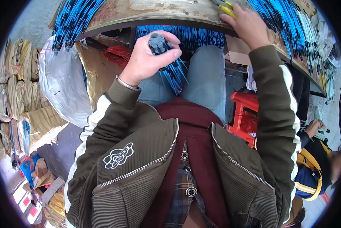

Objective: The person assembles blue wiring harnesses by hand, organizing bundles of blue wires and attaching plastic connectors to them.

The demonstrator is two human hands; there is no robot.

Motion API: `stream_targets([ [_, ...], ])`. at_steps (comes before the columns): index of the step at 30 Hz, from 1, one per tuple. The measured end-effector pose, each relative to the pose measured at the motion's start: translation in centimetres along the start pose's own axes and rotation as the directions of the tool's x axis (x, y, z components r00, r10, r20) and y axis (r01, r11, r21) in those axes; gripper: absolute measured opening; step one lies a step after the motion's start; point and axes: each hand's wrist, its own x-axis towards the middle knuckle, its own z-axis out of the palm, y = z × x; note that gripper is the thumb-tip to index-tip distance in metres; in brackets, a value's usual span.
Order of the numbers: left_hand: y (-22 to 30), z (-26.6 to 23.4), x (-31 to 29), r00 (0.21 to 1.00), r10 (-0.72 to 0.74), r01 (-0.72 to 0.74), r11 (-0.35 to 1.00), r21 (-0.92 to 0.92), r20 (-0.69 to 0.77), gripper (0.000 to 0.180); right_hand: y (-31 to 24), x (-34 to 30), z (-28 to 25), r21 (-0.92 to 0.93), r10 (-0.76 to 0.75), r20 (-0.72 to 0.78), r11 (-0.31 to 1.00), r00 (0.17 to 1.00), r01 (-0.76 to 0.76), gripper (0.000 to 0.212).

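My left hand (146,59) is raised over my lap, its fingers wrapped round a bundle of blue cables (172,79). Grey ribbed ends stick up out of the fist in a tight ring around a hole. From beneath the hand, the thin blue lengths with black parts fan downward between my knees. At the far edge of the wooden workbench (170,9), my right hand (250,26) has its thumb and fingers closed about a yellow-handled hand tool, which looks like pliers (227,8). The tool's head is cut off by the top of the picture.
More blue cables (75,21) hang over the bench's left end; blue (278,22) and white ones (309,41) lie at its right. Below the bench are further blue cables and red strands (117,55). A red stool (244,114) stands right; wrapped packages (22,91) fill the left. Another person's hand (314,127) shows right.
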Motion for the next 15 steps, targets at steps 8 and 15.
stream_targets([
  [8, 3.5, -8.3, -0.5, 0.848, 0.128, -0.207, 0.973, -0.100, -0.515, 0.010, -6.5, -7.9, -6.6, 0.957, -0.526, 0.267, 0.046, 0.807, -0.286, 0.034],
  [15, 1.2, -9.1, 0.4, 0.851, -0.094, -0.389, 0.550, -0.739, -0.517, 0.014, -12.3, -10.3, 3.6, 0.923, 0.073, 0.198, -0.348, 0.977, -0.161, 0.084],
])
